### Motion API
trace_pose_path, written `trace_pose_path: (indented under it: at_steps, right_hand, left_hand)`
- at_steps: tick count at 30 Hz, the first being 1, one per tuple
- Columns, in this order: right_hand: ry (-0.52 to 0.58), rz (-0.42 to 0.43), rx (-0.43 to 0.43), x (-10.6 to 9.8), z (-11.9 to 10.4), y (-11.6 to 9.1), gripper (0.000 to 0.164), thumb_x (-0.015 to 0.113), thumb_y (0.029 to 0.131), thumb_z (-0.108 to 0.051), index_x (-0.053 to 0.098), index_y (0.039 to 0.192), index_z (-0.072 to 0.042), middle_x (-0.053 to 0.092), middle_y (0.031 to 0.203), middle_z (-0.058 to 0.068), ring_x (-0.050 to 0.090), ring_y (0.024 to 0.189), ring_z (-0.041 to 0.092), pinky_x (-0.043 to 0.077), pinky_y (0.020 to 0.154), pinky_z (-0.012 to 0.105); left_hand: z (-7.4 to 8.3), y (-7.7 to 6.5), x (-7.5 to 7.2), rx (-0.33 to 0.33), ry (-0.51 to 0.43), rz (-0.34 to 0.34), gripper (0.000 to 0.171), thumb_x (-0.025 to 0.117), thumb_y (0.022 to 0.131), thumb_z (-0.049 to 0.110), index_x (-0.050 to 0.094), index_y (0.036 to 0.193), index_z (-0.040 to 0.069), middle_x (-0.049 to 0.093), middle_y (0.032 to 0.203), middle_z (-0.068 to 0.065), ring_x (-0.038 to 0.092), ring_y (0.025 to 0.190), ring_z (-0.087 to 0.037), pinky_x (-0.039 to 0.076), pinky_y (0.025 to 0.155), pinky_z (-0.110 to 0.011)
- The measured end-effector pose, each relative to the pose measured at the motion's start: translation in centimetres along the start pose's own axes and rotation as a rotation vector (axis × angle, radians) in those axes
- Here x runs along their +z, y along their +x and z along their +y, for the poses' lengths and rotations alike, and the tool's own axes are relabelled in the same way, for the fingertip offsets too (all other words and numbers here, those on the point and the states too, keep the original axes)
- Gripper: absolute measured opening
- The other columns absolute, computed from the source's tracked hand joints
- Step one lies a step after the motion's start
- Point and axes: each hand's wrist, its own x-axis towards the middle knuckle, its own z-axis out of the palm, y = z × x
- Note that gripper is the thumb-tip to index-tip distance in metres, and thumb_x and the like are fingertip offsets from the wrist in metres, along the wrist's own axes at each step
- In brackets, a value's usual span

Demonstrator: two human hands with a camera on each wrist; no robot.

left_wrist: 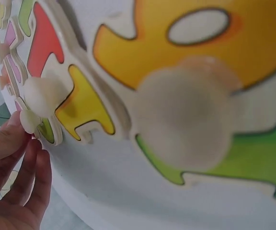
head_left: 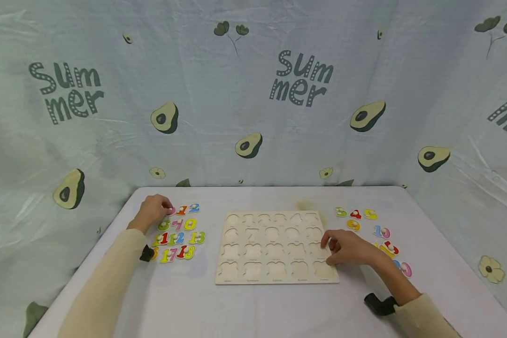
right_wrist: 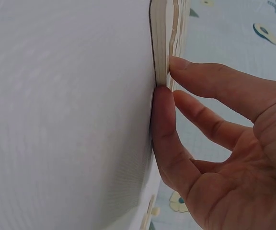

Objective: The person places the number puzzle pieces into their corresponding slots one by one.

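At the left of the table my left hand [head_left: 151,212] reaches the far row of knobbed number pieces. Its thumb and fingers pinch a pink number piece [head_left: 171,211], mostly hidden by the fingertips. Beside that piece lie a 1 [head_left: 181,210] and a blue 2 [head_left: 194,208]. In the middle lies a pale wooden puzzle board [head_left: 262,240] with rows of bare recesses. My right hand [head_left: 347,247] grips the board's right side. In the right wrist view, the fingertips [right_wrist: 178,63] pinch the board's edge [right_wrist: 160,43].
More number pieces lie in rows at the left, among them a 13 [head_left: 197,237] and an 18 [head_left: 186,252]. Right of the board are others, including a red 4 [head_left: 355,214] and a 9 [head_left: 353,225]. A printed cloth [head_left: 295,141] hangs behind the table.
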Motion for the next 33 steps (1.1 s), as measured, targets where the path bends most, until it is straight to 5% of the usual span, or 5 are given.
trace_pose_path:
  at_steps: [4, 13, 33]
  right_hand:
    - [0.02, 0.005, 0.025, 0.1, 0.1, 0.1, 0.036, 0.081, 0.073, -0.014, 0.06, 0.103, -0.01, 0.056, 0.086, 0.006, 0.052, 0.075, 0.017, 0.046, 0.06, 0.027]
    - [0.063, -0.011, 0.1, 0.0, 0.5, 0.0, 0.089, 0.087, 0.066, -0.017, 0.042, 0.142, -0.004, 0.054, 0.093, 0.006, 0.052, 0.079, 0.017, 0.044, 0.064, 0.026]
    - [0.13, -0.051, 0.119, -0.3, 0.7, 0.3, 0.094, 0.087, 0.066, -0.015, 0.037, 0.145, -0.003, 0.053, 0.092, 0.008, 0.053, 0.077, 0.018, 0.046, 0.064, 0.028]
  left_hand:
    - [-0.5, -0.1, 0.1, -0.002, 0.003, 0.014, 0.017, 0.057, 0.095, 0.011, 0.066, 0.103, -0.002, 0.061, 0.104, -0.019, 0.052, 0.091, -0.03, 0.046, 0.085, -0.044]
    - [0.1, -0.4, -0.6, 0.025, 0.0, 0.069, 0.02, 0.056, 0.096, 0.012, 0.066, 0.107, -0.001, 0.061, 0.111, -0.021, 0.054, 0.096, -0.033, 0.047, 0.088, -0.048]
    - [2.4, -0.1, -0.7, 0.165, -0.023, 0.107, 0.02, 0.063, 0.092, 0.018, 0.07, 0.104, 0.004, 0.068, 0.106, -0.016, 0.061, 0.098, -0.032, 0.05, 0.085, -0.046]
